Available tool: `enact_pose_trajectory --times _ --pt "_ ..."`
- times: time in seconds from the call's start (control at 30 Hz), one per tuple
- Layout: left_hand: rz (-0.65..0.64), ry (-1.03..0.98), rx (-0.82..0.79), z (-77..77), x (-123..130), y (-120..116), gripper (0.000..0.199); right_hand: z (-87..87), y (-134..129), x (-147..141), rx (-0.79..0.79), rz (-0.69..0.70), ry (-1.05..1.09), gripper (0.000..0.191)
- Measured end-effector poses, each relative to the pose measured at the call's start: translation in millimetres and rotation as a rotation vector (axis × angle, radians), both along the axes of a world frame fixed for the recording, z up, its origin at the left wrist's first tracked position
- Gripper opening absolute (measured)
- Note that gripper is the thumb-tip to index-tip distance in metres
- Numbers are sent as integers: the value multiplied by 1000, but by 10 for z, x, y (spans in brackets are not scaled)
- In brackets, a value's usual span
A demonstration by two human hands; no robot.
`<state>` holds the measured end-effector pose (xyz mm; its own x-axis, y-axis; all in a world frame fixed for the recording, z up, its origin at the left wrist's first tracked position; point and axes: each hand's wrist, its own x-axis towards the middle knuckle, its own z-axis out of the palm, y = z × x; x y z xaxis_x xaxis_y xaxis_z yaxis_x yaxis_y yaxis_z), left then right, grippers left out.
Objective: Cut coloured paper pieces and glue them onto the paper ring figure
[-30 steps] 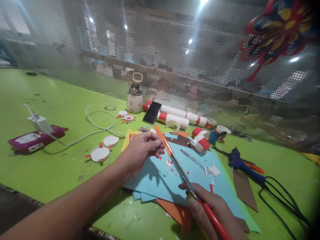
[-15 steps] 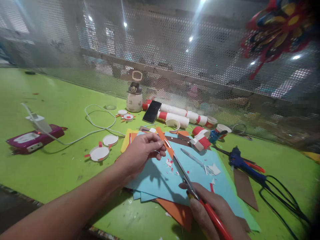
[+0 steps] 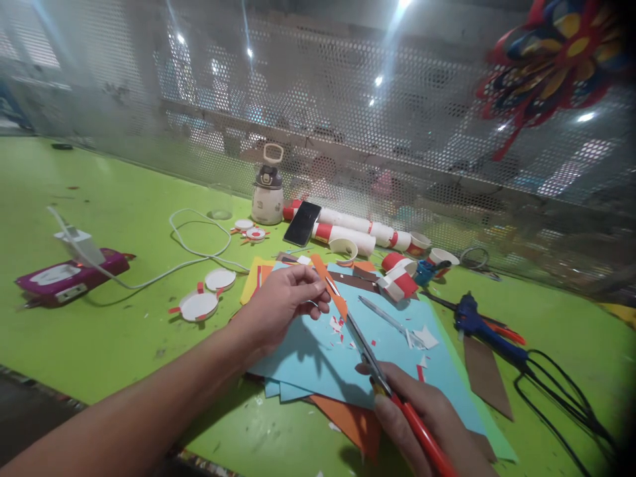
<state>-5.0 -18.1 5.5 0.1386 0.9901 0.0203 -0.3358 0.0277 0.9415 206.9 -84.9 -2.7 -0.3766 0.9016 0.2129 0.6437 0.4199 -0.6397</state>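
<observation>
Between the thumb and fingers of my left hand is pinched a narrow orange paper strip. My right hand is wrapped round the red handles of a pair of scissors, whose blades reach up to the strip, one tip showing in front of the orange paper. Under both hands lies a stack of light blue paper sheets, with tiny red and white scraps on top. A clear pen-like tool rests on the blue sheets, to the right of the blades.
A blue glue gun with a black cable lies at the right. Paper cups, a phone and a bottle stand or lie towards the mesh panel. On the left are white discs and a purple power strip with a charger cable.
Both hands stay nearly in place. The scissors and the right hand have shifted very slightly against the orange strip. The whole view has tilted a little.
</observation>
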Motion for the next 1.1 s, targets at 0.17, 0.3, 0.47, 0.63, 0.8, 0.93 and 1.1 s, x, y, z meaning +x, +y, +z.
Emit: enact_pose_trajectory --times 0.17,0.3,0.47,0.63,0.8,0.93,1.1 --pt "-23 13 8 14 22 -31 13 31 -3 -8 47 17 -12 41" --pt "-12 -9 -1 9 39 -35 12 9 -6 -16 46 4 38 40" --pt "-8 -23 -18 -10 46 -23 12 -14 -10 -34 33 -12 35 40" --pt "-10 -24 -27 -2 53 -28 11 -19 1 -14 13 -6 27 37" --pt "-16 -27 -42 8 52 -41 11 -50 30 24 -74 56 -27 36" --pt "-23 -15 -40 2 30 -31 13 -75 26 21 -103 25 -10 39" --pt "37 14 -36 -3 -3 10 15 -43 23 10 -89 47 4 39"
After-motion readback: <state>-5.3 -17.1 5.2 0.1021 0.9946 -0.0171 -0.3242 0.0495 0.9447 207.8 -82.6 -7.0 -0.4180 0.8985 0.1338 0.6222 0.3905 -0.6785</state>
